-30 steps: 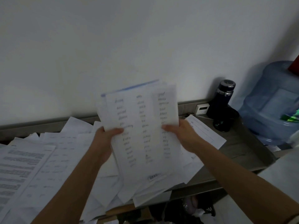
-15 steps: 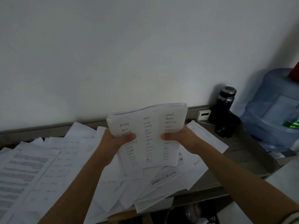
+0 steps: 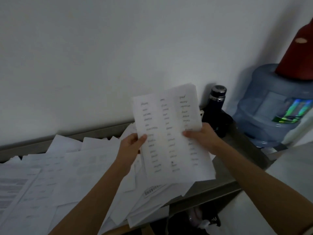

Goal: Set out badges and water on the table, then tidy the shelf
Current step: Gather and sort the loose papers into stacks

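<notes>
I hold a stack of white papers point(image 3: 171, 133) upright above the shelf; its top sheet bears three columns of handwriting. My left hand point(image 3: 130, 146) pinches its left edge and my right hand point(image 3: 201, 136) grips its right edge. Below them the grey metal shelf point(image 3: 225, 173) is covered with loose printed sheets point(image 3: 55, 170) that overlap untidily and overhang the front edge. The stack hides part of the dark bottle behind it.
A dark blue flask point(image 3: 216, 106) with a metal cap stands at the shelf's back right corner. A large blue water jug point(image 3: 274, 106) sits to the right with a red object point(image 3: 299, 53) on top. White wall behind; dark items point(image 3: 199, 219) lie under the shelf.
The stack dropped onto the shelf half a second ago, then rose again and shifted to the right. Both hands kept hold. The camera view tilted up and right.
</notes>
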{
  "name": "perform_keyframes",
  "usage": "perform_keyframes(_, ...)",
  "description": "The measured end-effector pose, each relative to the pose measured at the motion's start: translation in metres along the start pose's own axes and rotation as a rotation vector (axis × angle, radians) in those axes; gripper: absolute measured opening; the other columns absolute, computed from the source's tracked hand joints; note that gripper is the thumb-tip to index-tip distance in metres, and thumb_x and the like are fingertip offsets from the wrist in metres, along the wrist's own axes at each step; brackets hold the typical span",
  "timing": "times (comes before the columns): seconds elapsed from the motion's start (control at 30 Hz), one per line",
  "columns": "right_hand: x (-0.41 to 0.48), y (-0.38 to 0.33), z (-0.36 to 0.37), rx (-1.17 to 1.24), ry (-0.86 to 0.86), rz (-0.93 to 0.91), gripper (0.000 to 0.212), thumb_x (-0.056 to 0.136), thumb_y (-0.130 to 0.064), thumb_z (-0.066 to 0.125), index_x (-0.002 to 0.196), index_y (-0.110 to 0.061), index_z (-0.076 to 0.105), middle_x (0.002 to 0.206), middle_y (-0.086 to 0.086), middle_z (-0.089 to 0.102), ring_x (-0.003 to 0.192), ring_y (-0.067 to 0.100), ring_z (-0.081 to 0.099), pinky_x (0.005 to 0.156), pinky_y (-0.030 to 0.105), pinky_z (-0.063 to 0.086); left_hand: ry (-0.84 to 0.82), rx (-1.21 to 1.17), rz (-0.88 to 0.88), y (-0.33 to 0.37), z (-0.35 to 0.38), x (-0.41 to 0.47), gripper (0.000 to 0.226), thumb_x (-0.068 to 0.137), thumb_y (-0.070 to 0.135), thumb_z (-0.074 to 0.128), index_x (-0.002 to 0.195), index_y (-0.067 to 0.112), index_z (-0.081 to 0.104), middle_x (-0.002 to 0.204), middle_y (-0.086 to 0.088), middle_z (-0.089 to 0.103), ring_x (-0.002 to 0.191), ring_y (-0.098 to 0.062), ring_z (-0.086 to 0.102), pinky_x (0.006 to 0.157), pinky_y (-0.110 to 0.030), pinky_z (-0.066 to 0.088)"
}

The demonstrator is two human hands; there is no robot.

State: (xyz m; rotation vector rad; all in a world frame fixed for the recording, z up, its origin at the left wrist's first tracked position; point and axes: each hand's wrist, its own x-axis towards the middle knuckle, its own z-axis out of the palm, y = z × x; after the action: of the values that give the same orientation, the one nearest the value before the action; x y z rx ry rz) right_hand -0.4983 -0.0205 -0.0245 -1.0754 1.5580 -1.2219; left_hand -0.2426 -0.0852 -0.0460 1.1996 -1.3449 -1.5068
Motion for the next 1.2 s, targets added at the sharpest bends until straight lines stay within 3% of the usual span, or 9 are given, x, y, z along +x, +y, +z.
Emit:
perform_keyframes(0.1, -0.003, 0.007, -0.058, -0.069, 0.182, 0.043, 0.022, 0.085, -0.013, 0.071, 0.106, -0.008, 0.067, 0.098, 0.011, 0.074, 0.085, 0.028, 0.073, 0.071, 0.042, 0.061, -0.093, 0.481, 0.015, -0.042, 0.039, 0.000, 0.042, 0.090, 0.039, 0.062, 0.126, 0.017, 0.057, 0.116, 0.000, 0.062, 0.105, -0.014, 0.059, 0.087, -0.024, 0.044)
perform_keyframes(0.23, -0.014, 0.017, -0.130, -0.133, 0.291, 0.099, 0.020, 0.086, -0.011, 0.070, 0.105, -0.014, 0.063, 0.096, 0.006, 0.072, 0.080, 0.021, 0.070, 0.054, 0.025, 0.053, -0.368, 0.971, 0.134, -0.090, 0.097, -0.011, 0.062, 0.088, 0.056, 0.056, 0.141, 0.030, 0.039, 0.151, 0.004, 0.031, 0.137, -0.013, 0.031, 0.112, -0.028, 0.024)
perform_keyframes(0.33, -0.019, 0.031, -0.180, -0.220, 0.250, 0.224, 0.030, 0.079, -0.013, 0.076, 0.106, -0.016, 0.063, 0.093, 0.006, 0.073, 0.080, 0.025, 0.071, 0.062, 0.035, 0.056, -0.520, 1.324, 0.220, -0.113, 0.131, -0.005, 0.077, 0.087, 0.070, 0.040, 0.151, 0.036, 0.015, 0.162, 0.000, -0.005, 0.149, -0.020, -0.006, 0.120, -0.041, -0.002)
perform_keyframes(0.4, -0.019, 0.044, -0.207, -0.269, 0.215, 0.306, 0.044, 0.065, -0.019, 0.083, 0.105, -0.014, 0.064, 0.094, 0.008, 0.073, 0.082, 0.029, 0.071, 0.075, 0.043, 0.058, -0.527, 1.453, 0.245, -0.121, 0.143, 0.004, 0.087, 0.082, 0.080, 0.029, 0.152, 0.037, 0.004, 0.161, -0.002, -0.015, 0.148, -0.024, -0.014, 0.119, -0.046, -0.007)
perform_keyframes(0.53, -0.008, 0.062, -0.227, -0.459, 0.105, 0.432, 0.034, 0.077, -0.017, 0.079, 0.106, -0.015, 0.062, 0.094, 0.006, 0.071, 0.085, 0.028, 0.070, 0.085, 0.048, 0.056, -0.419, 1.559, 0.269, -0.130, 0.133, 0.009, 0.089, 0.075, 0.083, 0.004, 0.152, 0.038, -0.002, 0.161, -0.002, -0.015, 0.148, -0.025, -0.013, 0.118, -0.047, -0.007)
perform_keyframes(0.67, 0.012, 0.066, -0.221, -0.491, 0.002, 0.456, 0.020, 0.085, -0.015, 0.072, 0.101, -0.014, 0.061, 0.090, 0.006, 0.070, 0.079, 0.024, 0.069, 0.062, 0.031, 0.054, -0.263, 1.539, 0.210, -0.135, 0.106, 0.001, 0.094, 0.072, 0.080, -0.013, 0.153, 0.036, 0.003, 0.162, -0.003, -0.008, 0.149, -0.025, -0.008, 0.118, -0.047, -0.004)
perform_keyframes(0.9, 0.068, 0.093, -0.182, -0.416, -0.033, 0.385, 0.038, 0.079, -0.007, 0.077, 0.112, 0.000, 0.061, 0.108, 0.015, 0.064, 0.099, 0.030, 0.061, 0.076, 0.034, 0.051, -0.144, 1.523, 0.037, -0.135, 0.080, -0.014, 0.118, 0.056, 0.083, -0.029, 0.154, 0.029, 0.006, 0.162, 0.000, -0.009, 0.149, -0.022, -0.008, 0.120, -0.042, -0.002)
perform_keyframes(1.07, 0.081, 0.122, -0.159, -0.714, -0.012, 0.311, 0.045, 0.079, -0.022, 0.076, 0.116, -0.003, 0.058, 0.111, 0.011, 0.064, 0.091, 0.025, 0.062, 0.081, 0.038, 0.055, -0.097, 1.501, 0.000, -0.135, 0.082, -0.023, 0.120, 0.055, 0.084, -0.029, 0.154, 0.026, 0.009, 0.162, -0.002, -0.005, 0.149, -0.023, -0.006, 0.119, -0.042, -0.001)
perform_keyframes(1.2, 0.071, 0.125, -0.152, -1.006, 0.060, 0.167, 0.040, 0.086, -0.035, 0.067, 0.113, -0.009, 0.053, 0.101, 0.006, 0.062, 0.080, 0.020, 0.057, 0.066, 0.031, 0.049, -0.085, 1.506, -0.017, -0.136, 0.084, -0.024, 0.122, 0.054, 0.084, -0.030, 0.154, 0.027, 0.009, 0.162, -0.002, -0.004, 0.149, -0.023, -0.005, 0.119, -0.043, 0.001)
